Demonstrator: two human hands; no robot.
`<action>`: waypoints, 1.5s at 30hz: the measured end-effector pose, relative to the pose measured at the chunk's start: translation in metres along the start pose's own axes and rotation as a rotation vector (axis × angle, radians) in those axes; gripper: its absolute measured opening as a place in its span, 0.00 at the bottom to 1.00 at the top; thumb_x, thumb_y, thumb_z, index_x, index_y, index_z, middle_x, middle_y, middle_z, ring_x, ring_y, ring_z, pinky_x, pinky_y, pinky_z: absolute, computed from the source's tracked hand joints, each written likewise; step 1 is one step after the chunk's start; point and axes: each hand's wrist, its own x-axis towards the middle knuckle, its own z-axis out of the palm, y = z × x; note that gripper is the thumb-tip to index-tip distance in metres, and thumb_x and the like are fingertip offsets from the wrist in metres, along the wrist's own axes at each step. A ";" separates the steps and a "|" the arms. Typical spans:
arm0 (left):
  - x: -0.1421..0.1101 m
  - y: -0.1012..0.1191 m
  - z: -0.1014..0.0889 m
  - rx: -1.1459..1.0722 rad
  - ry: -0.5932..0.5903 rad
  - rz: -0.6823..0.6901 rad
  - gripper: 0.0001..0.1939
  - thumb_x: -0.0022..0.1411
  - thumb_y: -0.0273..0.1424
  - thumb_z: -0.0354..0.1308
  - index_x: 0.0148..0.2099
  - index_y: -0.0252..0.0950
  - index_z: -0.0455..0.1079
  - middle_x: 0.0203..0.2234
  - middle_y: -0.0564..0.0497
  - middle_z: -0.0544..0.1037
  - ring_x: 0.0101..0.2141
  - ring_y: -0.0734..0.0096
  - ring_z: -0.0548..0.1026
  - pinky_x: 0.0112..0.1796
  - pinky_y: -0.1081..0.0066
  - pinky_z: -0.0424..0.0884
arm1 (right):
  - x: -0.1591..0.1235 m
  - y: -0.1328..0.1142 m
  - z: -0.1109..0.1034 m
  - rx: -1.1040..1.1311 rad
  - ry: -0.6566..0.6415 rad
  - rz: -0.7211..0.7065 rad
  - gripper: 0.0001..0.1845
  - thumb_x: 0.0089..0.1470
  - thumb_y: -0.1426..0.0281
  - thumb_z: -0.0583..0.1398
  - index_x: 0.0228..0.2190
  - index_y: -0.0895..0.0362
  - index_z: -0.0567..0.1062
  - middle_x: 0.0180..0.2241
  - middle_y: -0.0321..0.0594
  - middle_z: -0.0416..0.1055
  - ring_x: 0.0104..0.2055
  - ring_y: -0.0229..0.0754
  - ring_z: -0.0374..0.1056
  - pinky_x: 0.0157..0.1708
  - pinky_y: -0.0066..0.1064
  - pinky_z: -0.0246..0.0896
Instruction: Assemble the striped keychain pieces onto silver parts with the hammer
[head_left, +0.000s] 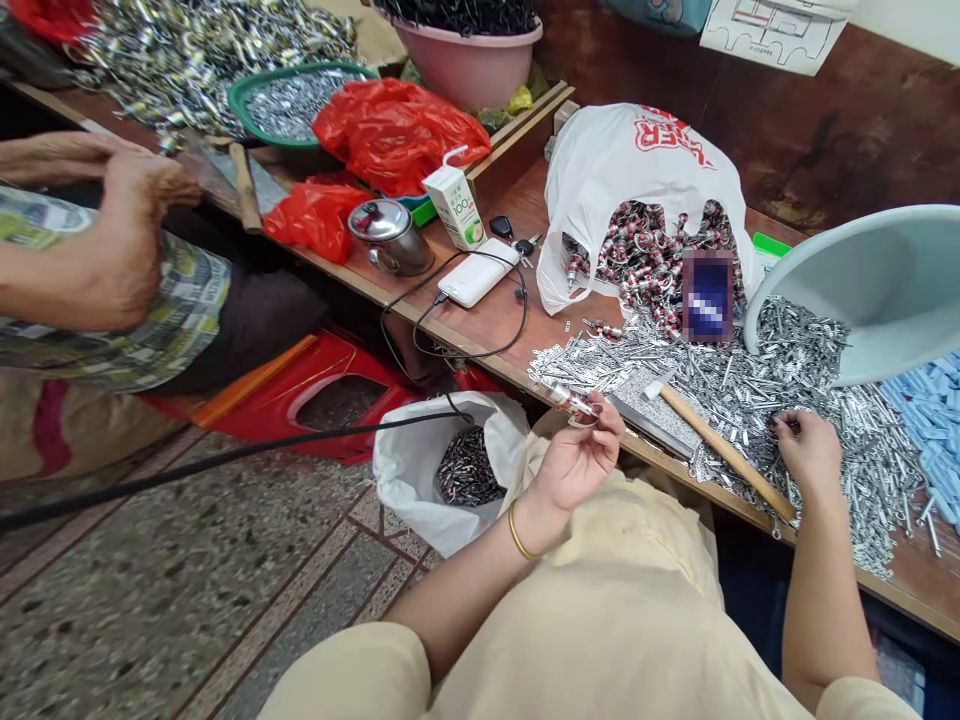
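My left hand (576, 458) is raised at the table's front edge, fingers closed on a small red-and-silver metal piece (570, 400) whose exact kind I cannot make out. My right hand (810, 448) reaches into a pile of small silver metal parts (757, 385). Its fingertips are pinched together, and what is between them is hidden. Between my hands lies a hammer (720, 450) with a wooden handle, its head resting by a flat metal block (652, 410). Behind the pile, a white plastic bag (645, 150) spills similar red-and-silver pieces (637, 250).
A pale tub (885, 290) lies tipped at the right, near light-blue pieces (926, 420). A power bank (478, 272) with a cable, a drink carton (455, 205) and a metal mug (390, 237) stand left. Below is a white sack (409, 460). Another person's hands (135, 185) are at far left.
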 end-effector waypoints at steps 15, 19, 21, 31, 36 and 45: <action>0.066 0.019 -0.057 0.833 0.060 0.396 0.10 0.60 0.33 0.62 0.41 0.32 0.76 0.41 0.46 0.78 0.38 0.71 0.80 0.41 0.67 0.83 | -0.034 -0.129 0.014 0.917 -0.209 -0.006 0.15 0.58 0.58 0.59 0.42 0.53 0.74 0.32 0.41 0.75 0.29 0.42 0.70 0.32 0.37 0.69; 0.062 0.016 -0.057 0.954 0.032 0.590 0.15 0.55 0.34 0.67 0.45 0.35 0.78 0.51 0.44 0.74 0.38 0.73 0.79 0.40 0.69 0.81 | -0.021 -0.129 0.023 0.661 -0.072 -0.122 0.13 0.59 0.61 0.56 0.39 0.55 0.77 0.39 0.45 0.78 0.39 0.46 0.73 0.44 0.43 0.69; 0.063 0.014 -0.055 1.034 0.074 0.645 0.14 0.55 0.34 0.67 0.44 0.35 0.78 0.45 0.46 0.77 0.34 0.74 0.78 0.37 0.71 0.80 | -0.012 -0.118 0.020 0.579 -0.054 -0.155 0.13 0.59 0.63 0.56 0.39 0.55 0.78 0.39 0.45 0.79 0.40 0.47 0.72 0.44 0.43 0.68; 0.078 0.016 -0.046 1.339 0.170 0.835 0.06 0.61 0.32 0.62 0.35 0.37 0.79 0.30 0.50 0.80 0.30 0.70 0.73 0.35 0.70 0.70 | 0.037 -0.139 0.020 0.143 -0.234 -0.674 0.17 0.61 0.78 0.52 0.37 0.54 0.81 0.39 0.46 0.77 0.44 0.52 0.64 0.42 0.41 0.61; 0.076 0.015 -0.053 1.365 0.184 0.744 0.06 0.60 0.31 0.62 0.40 0.37 0.77 0.29 0.52 0.79 0.30 0.71 0.73 0.34 0.72 0.69 | 0.046 -0.144 0.030 -0.006 -0.249 -0.813 0.16 0.63 0.79 0.52 0.35 0.55 0.78 0.34 0.46 0.74 0.41 0.51 0.62 0.41 0.40 0.59; 0.071 0.010 -0.035 1.319 -0.073 0.992 0.07 0.68 0.33 0.57 0.37 0.38 0.75 0.34 0.48 0.79 0.39 0.65 0.77 0.43 0.65 0.72 | 0.033 -0.127 0.011 0.285 -0.160 -0.560 0.11 0.61 0.76 0.51 0.35 0.56 0.74 0.37 0.47 0.74 0.41 0.50 0.67 0.43 0.40 0.63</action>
